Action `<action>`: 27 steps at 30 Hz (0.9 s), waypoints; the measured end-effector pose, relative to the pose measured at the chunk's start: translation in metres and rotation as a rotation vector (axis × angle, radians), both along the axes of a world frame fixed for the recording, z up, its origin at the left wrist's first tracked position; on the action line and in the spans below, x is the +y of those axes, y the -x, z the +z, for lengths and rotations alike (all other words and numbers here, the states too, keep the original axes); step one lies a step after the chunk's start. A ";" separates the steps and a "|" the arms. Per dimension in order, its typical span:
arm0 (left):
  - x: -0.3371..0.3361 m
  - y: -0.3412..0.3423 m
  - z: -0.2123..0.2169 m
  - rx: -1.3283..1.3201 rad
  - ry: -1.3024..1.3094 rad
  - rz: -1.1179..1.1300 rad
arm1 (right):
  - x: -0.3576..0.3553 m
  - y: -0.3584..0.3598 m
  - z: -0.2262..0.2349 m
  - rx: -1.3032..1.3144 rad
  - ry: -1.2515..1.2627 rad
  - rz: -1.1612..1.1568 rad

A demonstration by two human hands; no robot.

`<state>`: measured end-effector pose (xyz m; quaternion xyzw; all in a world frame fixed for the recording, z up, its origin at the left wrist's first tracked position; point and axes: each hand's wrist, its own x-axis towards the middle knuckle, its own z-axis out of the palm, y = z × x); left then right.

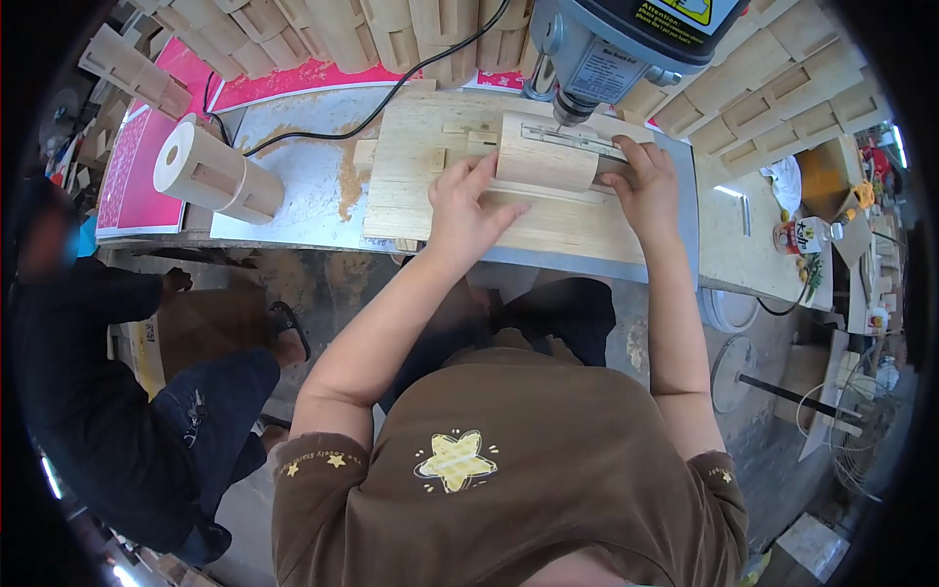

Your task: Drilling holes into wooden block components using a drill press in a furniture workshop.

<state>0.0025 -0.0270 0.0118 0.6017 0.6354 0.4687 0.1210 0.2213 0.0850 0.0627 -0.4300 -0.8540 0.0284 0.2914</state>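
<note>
A pale wooden cylinder [543,164] lies on its side on a wooden jig board [421,201], below the chuck of a bench drill press [592,64]. Along its top runs a narrow slotted strip [562,134]. My left hand [458,207] is at the cylinder's left end, fingertips against or very near it, thumb spread apart over the board. At the other end, my right hand [646,188] grips with thumb and fingers curled round the cylinder's right end. The drill chuck [572,108] is just above the strip; the bit's tip is hard to make out.
Two stacked wooden cylinders [220,176] stand on the bench's left, beside sawdust [352,181] and a black cable [391,93]. Stacked wooden pieces [391,34] line the back. A can [797,235] stands at right. Another person [108,391] sits at left.
</note>
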 end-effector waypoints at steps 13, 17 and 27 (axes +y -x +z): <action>0.016 0.035 -0.014 0.172 0.051 0.058 | 0.010 0.010 0.007 0.634 0.292 0.159; 0.011 0.039 -0.011 0.195 0.088 0.062 | 0.058 -0.011 0.092 0.870 -0.072 0.199; 0.013 0.037 -0.012 0.190 0.058 0.042 | 0.063 0.045 0.186 0.385 -0.238 -0.056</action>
